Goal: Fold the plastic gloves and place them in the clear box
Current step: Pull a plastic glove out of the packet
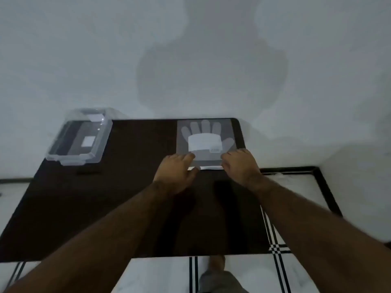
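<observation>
Both hands, left hand point(176, 168) & right hand point(239, 163), pinching near edge of plastic gloves point(206, 140), centre-right; nothing folded yet; clear box point(79, 140) upper left holds no gloves.

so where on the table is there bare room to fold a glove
Bare room: the middle of the table, between the box and the gloves, and the near half under the arms. Crowded: the far right corner, with the left hand and right hand.
</observation>
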A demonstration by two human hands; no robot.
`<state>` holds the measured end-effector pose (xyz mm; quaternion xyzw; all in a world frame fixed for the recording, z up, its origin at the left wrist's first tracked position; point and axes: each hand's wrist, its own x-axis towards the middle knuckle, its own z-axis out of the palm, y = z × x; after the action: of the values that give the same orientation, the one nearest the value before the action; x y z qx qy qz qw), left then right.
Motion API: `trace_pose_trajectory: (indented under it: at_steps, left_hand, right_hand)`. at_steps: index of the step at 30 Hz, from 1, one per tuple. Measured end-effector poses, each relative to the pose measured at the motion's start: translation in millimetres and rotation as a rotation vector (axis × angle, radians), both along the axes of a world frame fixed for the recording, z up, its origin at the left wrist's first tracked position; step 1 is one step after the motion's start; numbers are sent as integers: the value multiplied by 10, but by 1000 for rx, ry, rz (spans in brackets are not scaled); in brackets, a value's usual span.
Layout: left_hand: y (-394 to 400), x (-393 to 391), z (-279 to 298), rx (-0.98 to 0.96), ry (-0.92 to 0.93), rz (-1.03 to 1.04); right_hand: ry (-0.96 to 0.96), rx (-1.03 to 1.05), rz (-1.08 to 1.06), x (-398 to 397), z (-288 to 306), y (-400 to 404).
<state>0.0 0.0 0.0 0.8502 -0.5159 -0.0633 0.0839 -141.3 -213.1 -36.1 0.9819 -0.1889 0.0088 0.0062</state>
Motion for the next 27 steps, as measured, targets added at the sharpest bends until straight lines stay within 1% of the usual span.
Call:
trace_pose_trajectory:
  at_steps: [2, 6, 11, 15, 20, 23, 25, 27]
  left_hand:
    - [-217, -40, -175, 35, 71, 44]
    - [-372, -159, -496, 92, 157, 162]
    - [-438, -212, -703, 123, 235, 250]
    - [-491, -223, -845, 122, 281, 220]
    - [-603, -271, -957, 108, 286, 171]
    - [-682, -258, -1036, 112, 262, 141]
    - [-730, -243, -1085, 145, 229, 127]
    - [-767, -218, -1128, 180, 237, 139]
  right_hand:
    - [63, 59, 41, 148, -121, -180]
    - [213, 216, 126, 369, -311, -332]
    - [330, 256, 224, 604, -443, -431]
    - [322, 268, 255, 709, -486, -502]
    - [302, 382, 225, 803, -533, -579]
    - [245, 414, 210, 838, -576, -599]
    - [198, 430, 198, 848, -590, -606]
    - [151, 432, 172, 855, -598, -606]
